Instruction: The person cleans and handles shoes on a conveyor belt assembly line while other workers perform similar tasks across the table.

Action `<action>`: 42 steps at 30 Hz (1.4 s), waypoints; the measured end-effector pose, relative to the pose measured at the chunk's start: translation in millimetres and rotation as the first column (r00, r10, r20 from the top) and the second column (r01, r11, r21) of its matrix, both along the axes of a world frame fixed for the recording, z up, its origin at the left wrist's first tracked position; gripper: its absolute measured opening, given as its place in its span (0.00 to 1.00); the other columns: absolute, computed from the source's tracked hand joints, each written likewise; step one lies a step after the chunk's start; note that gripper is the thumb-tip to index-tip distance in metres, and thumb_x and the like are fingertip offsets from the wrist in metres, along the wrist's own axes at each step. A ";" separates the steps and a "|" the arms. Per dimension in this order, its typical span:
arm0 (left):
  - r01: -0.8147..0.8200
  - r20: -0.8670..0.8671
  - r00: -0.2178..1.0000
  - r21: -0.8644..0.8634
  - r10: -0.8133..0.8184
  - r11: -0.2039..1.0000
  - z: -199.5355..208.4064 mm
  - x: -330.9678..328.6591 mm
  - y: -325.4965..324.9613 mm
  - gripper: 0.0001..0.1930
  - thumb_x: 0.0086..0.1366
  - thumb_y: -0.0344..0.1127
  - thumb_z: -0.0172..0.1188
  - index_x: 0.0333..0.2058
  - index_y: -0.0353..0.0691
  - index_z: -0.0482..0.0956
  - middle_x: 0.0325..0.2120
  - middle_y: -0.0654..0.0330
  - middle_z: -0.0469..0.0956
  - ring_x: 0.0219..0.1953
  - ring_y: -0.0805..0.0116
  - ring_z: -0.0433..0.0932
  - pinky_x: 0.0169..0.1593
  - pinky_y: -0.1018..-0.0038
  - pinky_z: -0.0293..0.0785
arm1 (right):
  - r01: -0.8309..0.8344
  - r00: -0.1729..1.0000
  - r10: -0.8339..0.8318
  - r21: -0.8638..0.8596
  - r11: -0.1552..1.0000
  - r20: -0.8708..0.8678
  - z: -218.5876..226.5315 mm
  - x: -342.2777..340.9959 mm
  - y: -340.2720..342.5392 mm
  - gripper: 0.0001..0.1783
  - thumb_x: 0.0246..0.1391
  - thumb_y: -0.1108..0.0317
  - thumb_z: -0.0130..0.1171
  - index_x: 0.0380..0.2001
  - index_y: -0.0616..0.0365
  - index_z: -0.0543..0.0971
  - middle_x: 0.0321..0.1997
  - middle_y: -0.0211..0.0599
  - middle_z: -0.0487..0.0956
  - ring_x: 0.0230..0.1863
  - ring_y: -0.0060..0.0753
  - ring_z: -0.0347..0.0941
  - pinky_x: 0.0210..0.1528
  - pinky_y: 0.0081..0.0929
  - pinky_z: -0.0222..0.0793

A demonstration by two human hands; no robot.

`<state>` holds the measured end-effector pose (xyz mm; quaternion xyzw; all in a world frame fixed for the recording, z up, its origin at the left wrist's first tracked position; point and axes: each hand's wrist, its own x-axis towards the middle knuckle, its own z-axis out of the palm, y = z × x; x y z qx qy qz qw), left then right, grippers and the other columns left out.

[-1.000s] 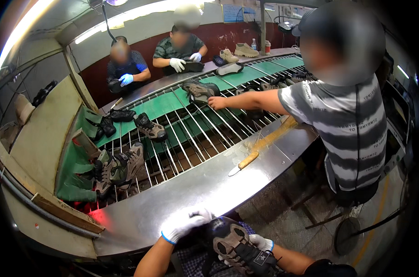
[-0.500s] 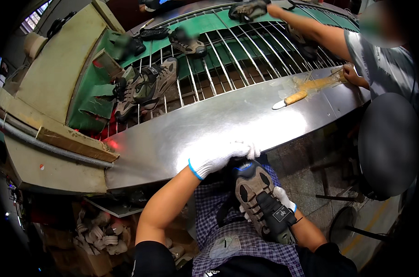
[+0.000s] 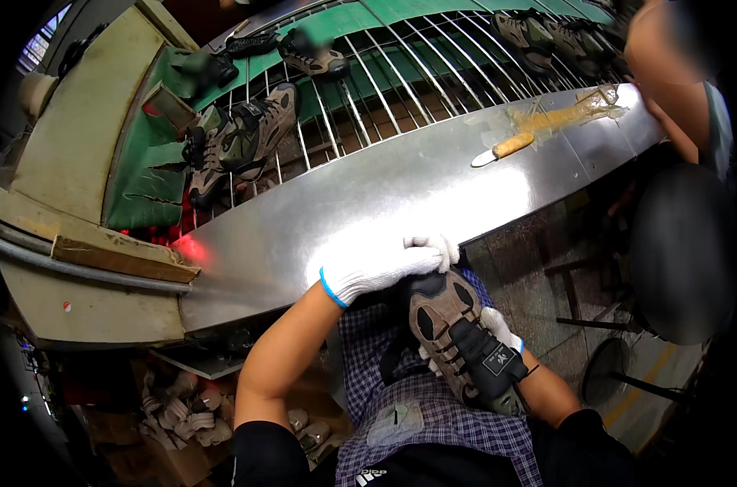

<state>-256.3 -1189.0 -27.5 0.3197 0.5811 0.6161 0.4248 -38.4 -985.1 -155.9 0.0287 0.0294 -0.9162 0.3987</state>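
A brown and black sports shoe [image 3: 439, 316] is held above my lap, toe away from me and heel near my apron. My left hand [image 3: 413, 264], in a white knit glove with a blue cuff, lies across the toe with its fingers bent over the tip. Its fingertips are partly hidden, and the toe's front edge is covered. My right hand [image 3: 500, 329], also gloved, grips the shoe's right side with its thumb on top and fingers showing beneath the left side. Beyond my hands runs a shiny metal ledge [image 3: 279, 235].
Similar shoes [image 3: 259, 130] stand on a metal rod rack [image 3: 376, 89], others [image 3: 539, 40] at its far right. A knife with a tan-wrapped handle [image 3: 513, 146] lies on the ledge. At right are a person's arm [image 3: 665, 49] and a dark stool [image 3: 608, 369]; a box of shoes [image 3: 181, 414] sits lower left.
My left hand has shifted onto the toe, covering a blue patch seen there before. The other person's arm has drawn back from a shoe on the far rack. The view has shifted slightly.
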 end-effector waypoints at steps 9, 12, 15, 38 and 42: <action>0.019 -0.008 1.000 -0.012 -0.019 1.000 0.1 -2.1 -4.7 0.08 0.67 0.38 0.65 0.35 0.39 0.86 0.45 0.58 0.84 0.54 0.63 0.79 0.65 0.62 0.72 | 0.024 0.998 -0.033 0.142 0.990 0.060 14.6 1.1 1.6 0.52 0.63 0.36 0.63 0.74 0.67 0.65 0.69 0.66 0.74 0.65 0.67 0.77 0.67 0.59 0.78; 0.030 -0.036 0.999 0.030 -0.028 0.999 -3.0 -1.1 -6.6 0.08 0.68 0.37 0.65 0.34 0.39 0.86 0.45 0.58 0.84 0.56 0.61 0.78 0.66 0.60 0.72 | 0.011 0.996 -0.022 0.126 0.992 0.090 16.8 2.0 -0.3 0.51 0.62 0.37 0.64 0.73 0.68 0.66 0.67 0.63 0.77 0.62 0.63 0.80 0.64 0.57 0.81; 0.048 -0.038 0.998 0.079 -0.045 0.996 -10.0 -2.7 -7.7 0.08 0.69 0.36 0.65 0.35 0.39 0.85 0.47 0.58 0.84 0.53 0.65 0.78 0.62 0.65 0.74 | -0.006 0.991 -0.021 0.207 0.978 0.130 6.5 8.5 4.9 0.50 0.63 0.38 0.65 0.72 0.68 0.67 0.67 0.60 0.77 0.63 0.56 0.81 0.63 0.55 0.82; -0.699 -0.409 0.671 -0.070 0.618 0.712 19.4 102.0 -76.4 0.08 0.69 0.26 0.67 0.45 0.32 0.88 0.54 0.48 0.82 0.51 0.64 0.82 0.55 0.71 0.79 | -0.055 0.949 0.201 0.497 0.866 -0.245 17.6 -19.3 -5.0 0.57 0.61 0.39 0.70 0.76 0.72 0.60 0.70 0.47 0.75 0.67 0.37 0.74 0.69 0.37 0.74; -0.723 -0.419 0.642 -0.051 0.642 0.689 16.9 110.8 -85.8 0.08 0.69 0.26 0.67 0.45 0.33 0.88 0.55 0.47 0.83 0.50 0.63 0.83 0.52 0.70 0.81 | -0.095 0.926 0.258 0.488 0.867 -0.277 19.5 -25.8 -8.5 0.58 0.60 0.37 0.70 0.76 0.72 0.60 0.70 0.47 0.74 0.67 0.36 0.74 0.69 0.37 0.73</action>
